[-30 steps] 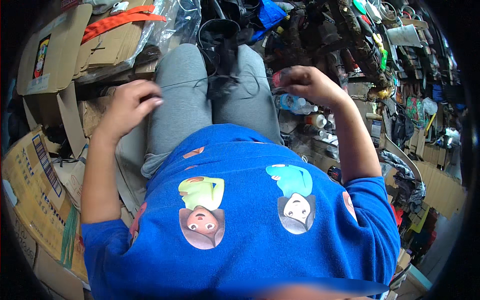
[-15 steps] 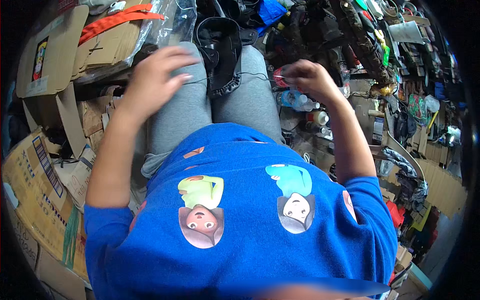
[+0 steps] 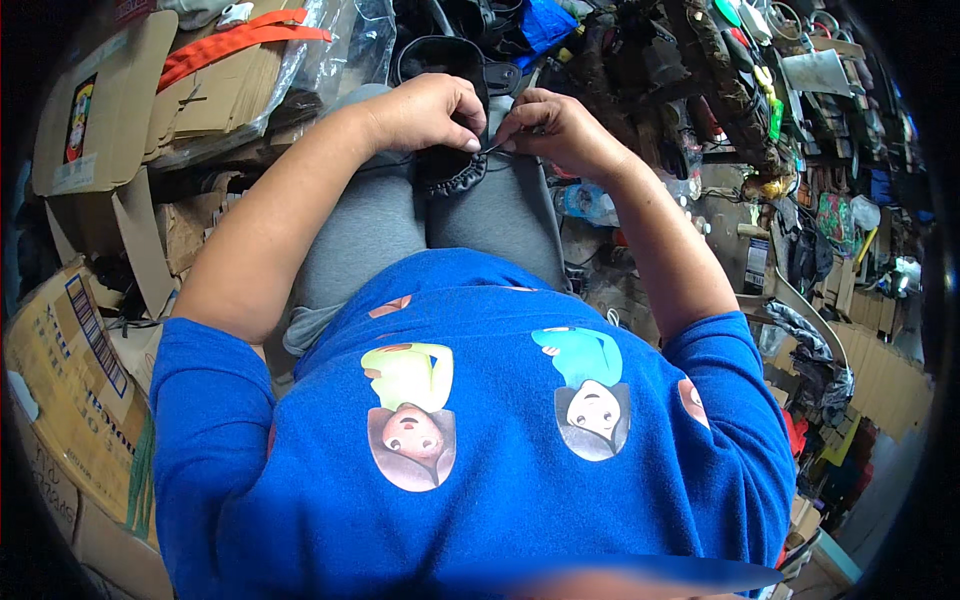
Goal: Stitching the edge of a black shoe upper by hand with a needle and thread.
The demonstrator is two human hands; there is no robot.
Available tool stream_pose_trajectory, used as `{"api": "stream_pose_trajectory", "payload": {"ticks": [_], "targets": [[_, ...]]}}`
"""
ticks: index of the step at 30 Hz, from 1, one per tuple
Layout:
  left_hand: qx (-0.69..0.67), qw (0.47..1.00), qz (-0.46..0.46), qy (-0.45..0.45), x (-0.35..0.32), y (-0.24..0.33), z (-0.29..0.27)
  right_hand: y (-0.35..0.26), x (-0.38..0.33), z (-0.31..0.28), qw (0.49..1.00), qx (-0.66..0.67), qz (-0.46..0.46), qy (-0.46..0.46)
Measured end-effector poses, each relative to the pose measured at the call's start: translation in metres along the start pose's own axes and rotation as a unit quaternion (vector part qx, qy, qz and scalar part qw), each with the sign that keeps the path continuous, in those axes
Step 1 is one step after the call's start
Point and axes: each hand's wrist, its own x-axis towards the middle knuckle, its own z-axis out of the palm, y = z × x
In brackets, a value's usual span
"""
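On my lap, between the thighs, lies a black leather shoe upper (image 3: pixel 455 178) with a gathered, puckered edge at its near end. My left hand (image 3: pixel 425 115) is over it, thumb and forefinger closed at its right-hand edge. Close beside, my right hand (image 3: pixel 555 130) pinches what looks like a thin needle at the same edge, fingertips almost touching the left thumb. Dark thread shows faintly under the left wrist. Both hands hide much of the upper's middle, and the exact hold of the left fingertips is partly covered.
Flattened cardboard (image 3: pixel 225 85) with an orange strap (image 3: pixel 240 45) is stacked at the far left. Plastic bottles (image 3: pixel 588 203) stand right of my knee. A cluttered rack of tools (image 3: pixel 720 80) fills the far right. A printed carton (image 3: pixel 80 380) lies at left.
Both hands were spread apart with thread stretched out to either side of the shoe upper. They have come inward and now meet at its edge.
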Motion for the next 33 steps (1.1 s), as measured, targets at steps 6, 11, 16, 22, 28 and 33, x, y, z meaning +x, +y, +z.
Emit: {"api": "stream_pose_trajectory", "payload": {"ticks": [6,11,16,22,28,33], "targets": [[-0.054,0.998,-0.008,-0.001,-0.004,-0.008,0.001,0.0,-0.009,0.016,0.999,0.031,-0.012,0.041],[-0.047,0.997,0.004,-0.069,-0.007,0.0,-0.005,-0.008,-0.026,0.029,0.994,-0.015,-0.014,0.107],[-0.042,0.994,-0.011,-0.099,-0.01,0.007,-0.005,-0.022,-0.031,0.032,0.991,-0.062,-0.025,0.117],[-0.001,0.993,-0.014,-0.118,-0.01,0.005,-0.004,-0.038,-0.029,0.028,0.981,-0.151,-0.066,0.101],[0.025,0.993,-0.005,-0.116,-0.012,0.008,-0.003,-0.072,-0.015,0.02,0.923,-0.379,-0.067,-0.017],[0.107,0.994,0.031,0.023,-0.007,0.001,0.002,-0.053,-0.004,0.026,0.937,-0.343,-0.057,-0.024]]}}
